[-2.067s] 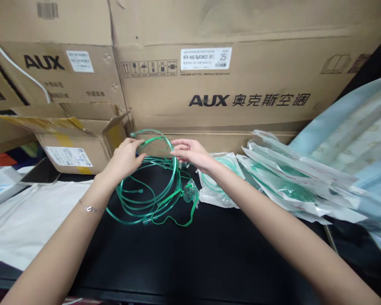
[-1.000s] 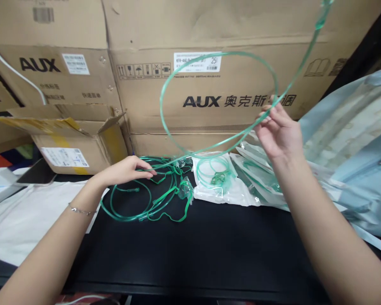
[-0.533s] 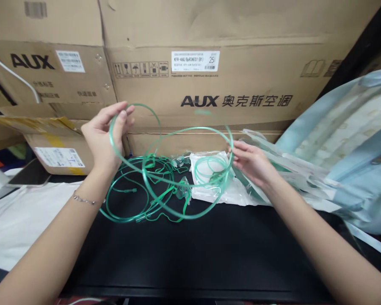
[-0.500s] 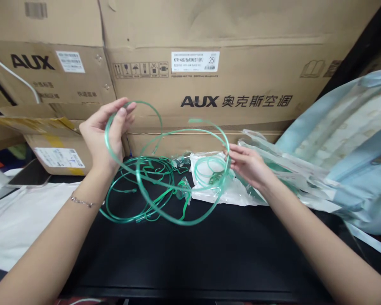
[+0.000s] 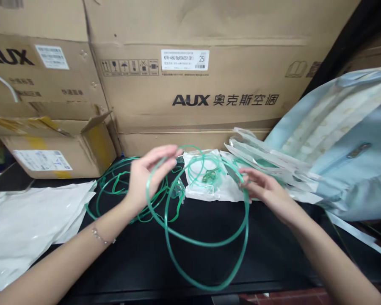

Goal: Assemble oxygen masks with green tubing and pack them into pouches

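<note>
Loops of clear green plastic tubing hang in the air between my two hands, above the black tabletop. My left hand is closed around the tubing on the left side, thumb against fingers. On the right, my right hand pinches the same loops. Behind them, other coiled green tubing lies on the table, with green straps and a clear plastic part that my left hand partly covers. A white-backed clear package with coiled green tubing inside lies just beyond the held loops.
Several sealed packages are piled at the right, against a light blue bag. White flat packages lie at the left, near a dark phone-like slab. A small open carton and large AUX cartons stand behind the black table.
My left hand has come down and to the right, closer to my right hand. My right hand is slightly lower. The tubing loops are gathered closer and hang lower. The camera view has shifted.
</note>
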{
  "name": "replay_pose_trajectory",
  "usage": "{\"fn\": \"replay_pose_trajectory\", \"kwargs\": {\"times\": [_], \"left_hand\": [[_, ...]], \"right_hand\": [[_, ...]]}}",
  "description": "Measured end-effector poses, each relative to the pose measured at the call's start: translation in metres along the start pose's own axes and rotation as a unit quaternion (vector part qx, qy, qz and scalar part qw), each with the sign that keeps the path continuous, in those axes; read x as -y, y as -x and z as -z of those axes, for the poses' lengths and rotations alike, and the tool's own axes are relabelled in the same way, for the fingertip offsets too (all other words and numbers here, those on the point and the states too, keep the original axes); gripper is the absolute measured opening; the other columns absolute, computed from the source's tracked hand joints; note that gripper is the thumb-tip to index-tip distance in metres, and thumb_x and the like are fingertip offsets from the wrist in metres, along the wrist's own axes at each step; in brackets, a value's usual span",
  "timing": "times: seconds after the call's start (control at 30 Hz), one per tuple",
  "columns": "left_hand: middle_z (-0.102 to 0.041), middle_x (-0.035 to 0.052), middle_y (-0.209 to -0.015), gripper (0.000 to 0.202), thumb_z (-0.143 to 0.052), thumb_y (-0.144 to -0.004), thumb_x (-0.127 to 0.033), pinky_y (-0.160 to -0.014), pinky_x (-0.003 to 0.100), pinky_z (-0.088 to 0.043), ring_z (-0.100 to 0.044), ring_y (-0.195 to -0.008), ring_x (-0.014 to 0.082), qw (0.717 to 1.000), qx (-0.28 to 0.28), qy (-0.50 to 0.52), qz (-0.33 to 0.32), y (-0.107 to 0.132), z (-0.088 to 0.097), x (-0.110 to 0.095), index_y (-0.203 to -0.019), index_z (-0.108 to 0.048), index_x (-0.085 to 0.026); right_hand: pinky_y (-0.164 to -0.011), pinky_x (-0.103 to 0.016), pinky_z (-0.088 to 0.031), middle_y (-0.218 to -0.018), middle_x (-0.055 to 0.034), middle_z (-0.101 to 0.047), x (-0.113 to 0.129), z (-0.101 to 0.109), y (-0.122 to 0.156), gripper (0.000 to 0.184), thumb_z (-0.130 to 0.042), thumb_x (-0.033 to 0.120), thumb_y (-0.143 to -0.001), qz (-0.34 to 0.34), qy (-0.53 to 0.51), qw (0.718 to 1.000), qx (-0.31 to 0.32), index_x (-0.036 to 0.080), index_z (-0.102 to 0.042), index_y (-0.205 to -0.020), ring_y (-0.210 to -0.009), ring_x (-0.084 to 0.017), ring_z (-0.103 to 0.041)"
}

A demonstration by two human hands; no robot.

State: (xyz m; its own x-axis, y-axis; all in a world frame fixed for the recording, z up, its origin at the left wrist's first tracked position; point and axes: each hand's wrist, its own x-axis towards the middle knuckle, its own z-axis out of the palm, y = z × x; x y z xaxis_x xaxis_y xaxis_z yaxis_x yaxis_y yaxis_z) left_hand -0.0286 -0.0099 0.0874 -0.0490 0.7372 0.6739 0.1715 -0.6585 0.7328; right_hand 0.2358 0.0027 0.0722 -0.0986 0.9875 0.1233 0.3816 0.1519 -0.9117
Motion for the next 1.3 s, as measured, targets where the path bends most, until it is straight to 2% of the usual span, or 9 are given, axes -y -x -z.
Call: {"fn": "replay_pose_trajectory", "kwargs": {"times": [0.13, 0.3, 0.4, 0.53, 0.7, 0.9, 1.07, 1.17, 1.3], "left_hand": [[-0.061, 0.0085, -0.109, 0.022, -0.05, -0.082, -0.019, -0.087, 0.036, -0.049, -0.058, -0.102, 0.0201, 0.977, 0.166, -0.123, -0.049, 0.015, 0.003, 0.037, -0.099, -0.065, -0.022], [-0.053, 0.0105, -0.117, 0.038, -0.035, -0.083, -0.004, -0.083, 0.034, -0.049, -0.057, -0.1, 0.0172, 0.903, 0.296, -0.276, -0.143, 0.012, 0.02, 0.056, -0.107, -0.06, -0.021], [-0.051, 0.0107, -0.12, 0.044, -0.03, -0.08, 0.0, -0.086, 0.033, -0.047, -0.055, -0.104, 0.017, 0.878, 0.321, -0.328, -0.136, 0.014, 0.024, 0.059, -0.108, -0.058, -0.019], [-0.058, 0.0086, -0.111, 0.034, -0.036, -0.082, -0.008, -0.087, 0.034, -0.047, -0.057, -0.1, 0.0187, 0.9, 0.273, -0.331, -0.08, 0.017, 0.019, 0.052, -0.099, -0.064, -0.018], [-0.062, 0.0074, -0.101, 0.023, -0.056, -0.077, -0.024, -0.073, 0.033, -0.053, -0.061, -0.085, 0.0191, 0.952, 0.177, -0.25, 0.029, 0.018, 0.01, 0.048, -0.099, -0.063, -0.019], [-0.063, 0.0062, -0.098, 0.018, -0.052, -0.079, -0.015, -0.082, 0.033, -0.049, -0.059, -0.095, 0.0189, 0.979, 0.12, -0.161, -0.021, 0.007, 0.003, 0.043, -0.087, -0.067, -0.02], [-0.064, 0.0065, -0.095, 0.014, -0.061, -0.073, -0.016, -0.079, 0.035, -0.052, -0.063, -0.09, 0.0208, 0.996, 0.043, 0.055, 0.059, -0.001, -0.005, 0.042, -0.085, -0.067, -0.015], [-0.066, 0.0076, -0.092, 0.015, -0.061, -0.071, -0.012, -0.078, 0.035, -0.052, -0.064, -0.087, 0.0207, 0.991, 0.063, 0.021, 0.116, -0.001, -0.009, 0.044, -0.085, -0.067, -0.013], [-0.066, 0.009, -0.095, 0.02, -0.051, -0.076, -0.008, -0.079, 0.034, -0.05, -0.062, -0.09, 0.0197, 0.966, 0.198, -0.166, 0.015, 0.003, -0.016, 0.044, -0.086, -0.067, -0.014]], "right_hand": [[-0.05, -0.03, -0.045, -0.076, -0.0013, -0.053, -0.02, -0.009, 0.018, 0.041, -0.045, 0.021, -0.075, 0.061, 0.214, 0.975, 0.004, 0.02, -0.046, -0.115, -0.047, -0.013, -0.051], [-0.058, -0.037, -0.047, -0.097, -0.0163, -0.054, -0.022, -0.027, 0.02, 0.037, -0.047, 0.019, -0.079, 0.098, 0.505, 0.857, -0.041, 0.013, -0.053, -0.115, -0.077, -0.028, -0.058], [-0.07, -0.04, -0.046, -0.109, -0.0207, -0.05, -0.014, -0.039, 0.008, 0.037, -0.051, 0.017, -0.078, 0.184, 0.564, 0.802, -0.065, 0.01, -0.055, -0.114, -0.097, -0.034, -0.05], [-0.079, -0.04, -0.04, -0.106, -0.0139, -0.055, -0.008, -0.062, -0.022, 0.031, -0.046, 0.011, -0.082, 0.344, 0.52, 0.779, 0.065, 0.018, -0.058, -0.109, -0.098, -0.029, -0.048], [-0.075, -0.035, -0.041, -0.089, -0.0106, -0.057, -0.015, -0.078, -0.043, 0.025, -0.043, 0.01, -0.084, 0.36, 0.461, 0.804, 0.105, 0.015, -0.062, -0.1, -0.085, -0.022, -0.052], [-0.074, -0.03, -0.046, -0.091, -0.0077, -0.053, -0.023, -0.073, -0.041, 0.019, -0.043, 0.015, -0.087, 0.399, 0.259, 0.88, 0.003, 0.017, -0.059, -0.097, -0.085, -0.017, -0.054], [-0.072, -0.035, -0.045, -0.086, -0.0059, -0.048, -0.022, -0.07, -0.035, 0.021, -0.046, 0.011, -0.082, 0.502, 0.181, 0.821, -0.202, 0.021, -0.059, -0.096, -0.081, -0.018, -0.051], [-0.078, -0.039, -0.043, -0.094, -0.0075, -0.05, -0.019, -0.067, -0.032, 0.027, -0.049, 0.01, -0.08, 0.518, 0.19, 0.786, -0.279, 0.024, -0.06, -0.1, -0.091, -0.022, -0.05], [-0.068, -0.03, -0.047, -0.087, -0.0049, -0.059, -0.018, -0.07, -0.031, 0.034, -0.041, 0.009, -0.085, 0.516, 0.161, 0.822, -0.178, 0.024, -0.053, -0.113, -0.077, -0.016, -0.057]]}}
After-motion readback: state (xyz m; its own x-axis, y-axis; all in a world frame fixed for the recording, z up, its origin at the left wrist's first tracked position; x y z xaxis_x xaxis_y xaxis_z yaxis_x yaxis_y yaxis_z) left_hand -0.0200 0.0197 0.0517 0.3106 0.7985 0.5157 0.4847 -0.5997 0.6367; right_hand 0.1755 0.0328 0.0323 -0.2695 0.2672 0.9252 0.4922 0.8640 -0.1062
